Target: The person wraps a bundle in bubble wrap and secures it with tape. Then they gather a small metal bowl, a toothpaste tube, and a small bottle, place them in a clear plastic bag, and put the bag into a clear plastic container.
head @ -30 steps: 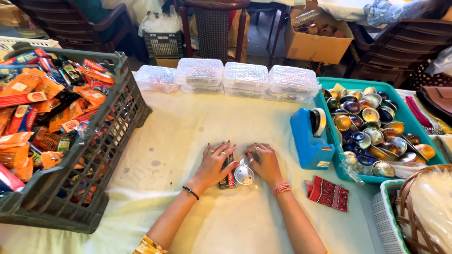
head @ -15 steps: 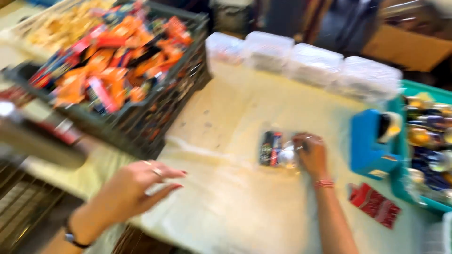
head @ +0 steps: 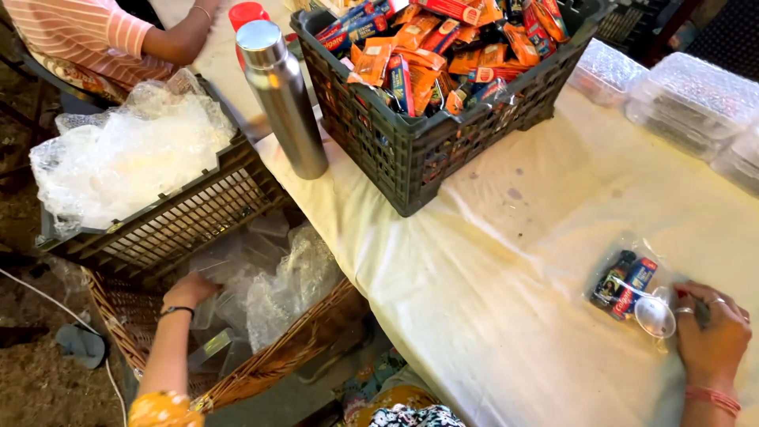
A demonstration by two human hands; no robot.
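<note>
A clear plastic pouch [head: 628, 286] lies on the cream tablecloth [head: 506, 261], holding small dark and red packets and a shiny round metal bowl. My right hand [head: 711, 332] rests on its right end, fingers pressed on the plastic. My left hand [head: 188, 291] reaches down beside the table into a wicker basket [head: 277, 360] of clear plastic bags, fingers curled on one; I cannot tell whether it grips it.
A dark grey crate [head: 411, 150] full of orange and red snack packets stands on the table, with a steel bottle [head: 282, 95] next to it. Clear lidded boxes [head: 696, 95] line the far right. A lower crate [head: 170, 221] holds crumpled plastic. Another person's striped sleeve [head: 87, 35] is top left.
My left hand left the pouch, swung left off the table and dropped into the wicker basket. My view turned left with it. My right hand stayed on the pouch.
</note>
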